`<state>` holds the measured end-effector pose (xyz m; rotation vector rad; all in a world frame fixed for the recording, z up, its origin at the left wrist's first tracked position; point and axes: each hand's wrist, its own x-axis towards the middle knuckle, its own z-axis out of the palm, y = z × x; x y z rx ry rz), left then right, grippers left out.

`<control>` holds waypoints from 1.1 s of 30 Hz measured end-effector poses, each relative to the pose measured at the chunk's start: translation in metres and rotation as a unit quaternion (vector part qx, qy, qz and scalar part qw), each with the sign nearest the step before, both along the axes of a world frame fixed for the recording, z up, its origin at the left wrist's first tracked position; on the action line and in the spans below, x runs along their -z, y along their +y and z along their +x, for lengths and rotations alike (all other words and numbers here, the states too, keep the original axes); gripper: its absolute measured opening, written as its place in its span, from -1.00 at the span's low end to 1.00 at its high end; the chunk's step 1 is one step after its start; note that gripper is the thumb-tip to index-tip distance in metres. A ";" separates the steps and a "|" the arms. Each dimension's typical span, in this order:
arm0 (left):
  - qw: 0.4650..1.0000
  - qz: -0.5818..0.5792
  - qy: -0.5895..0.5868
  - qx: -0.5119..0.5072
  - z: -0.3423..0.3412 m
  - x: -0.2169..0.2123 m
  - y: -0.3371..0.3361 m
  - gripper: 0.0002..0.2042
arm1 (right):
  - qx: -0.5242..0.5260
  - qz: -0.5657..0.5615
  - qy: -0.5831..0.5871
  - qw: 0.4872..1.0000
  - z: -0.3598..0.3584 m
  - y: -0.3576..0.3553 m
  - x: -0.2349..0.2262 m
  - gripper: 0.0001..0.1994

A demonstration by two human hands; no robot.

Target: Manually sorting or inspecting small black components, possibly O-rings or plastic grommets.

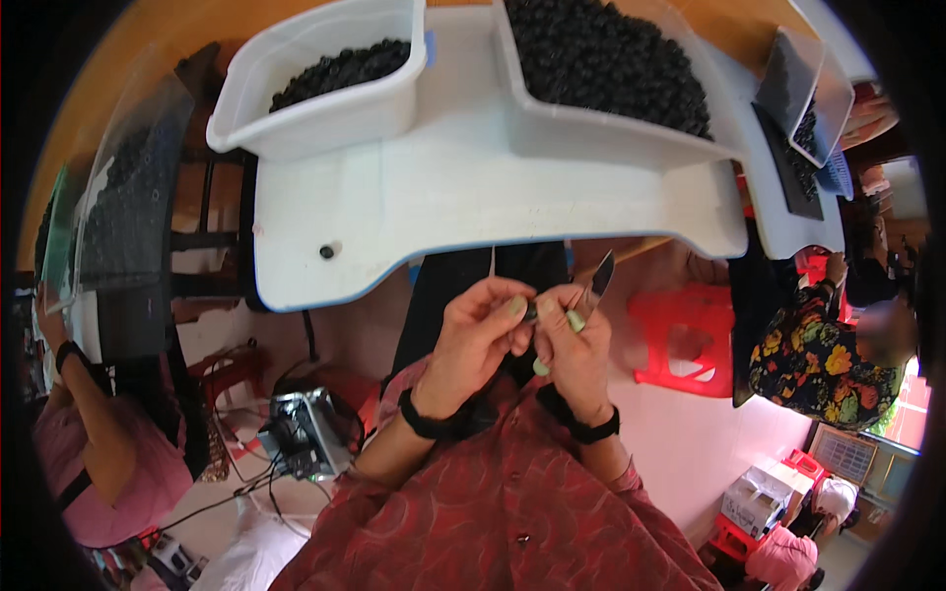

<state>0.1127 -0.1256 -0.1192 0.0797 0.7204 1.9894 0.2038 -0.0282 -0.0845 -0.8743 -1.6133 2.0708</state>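
Close together in front of my chest, just off the near edge of the white table [453, 212], are both my hands. In my right hand [581, 360] is a small knife [602, 277] with a pale green handle. Its blade points up and away from me. The fingertips of my left hand [471, 340] pinch a small dark piece [531, 311], mostly hidden by the fingers. It looks like the small black round pieces [345, 74] in the tub ahead. One such black piece [327, 252] lies alone on the table at the left.
A white tub [325, 133] stands at the far left of the table. A larger tub [616, 128], heaped with black pieces, stands right of it. Co-workers sit on both sides. A red stool [680, 340] stands right; a metal box with cables [307, 433] lies lower left.
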 end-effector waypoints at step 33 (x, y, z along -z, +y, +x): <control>0.997 -0.014 0.068 -0.021 0.002 0.011 -0.007 -0.86 | -0.151 0.165 -0.114 0.968 0.010 -0.001 -0.002 -0.66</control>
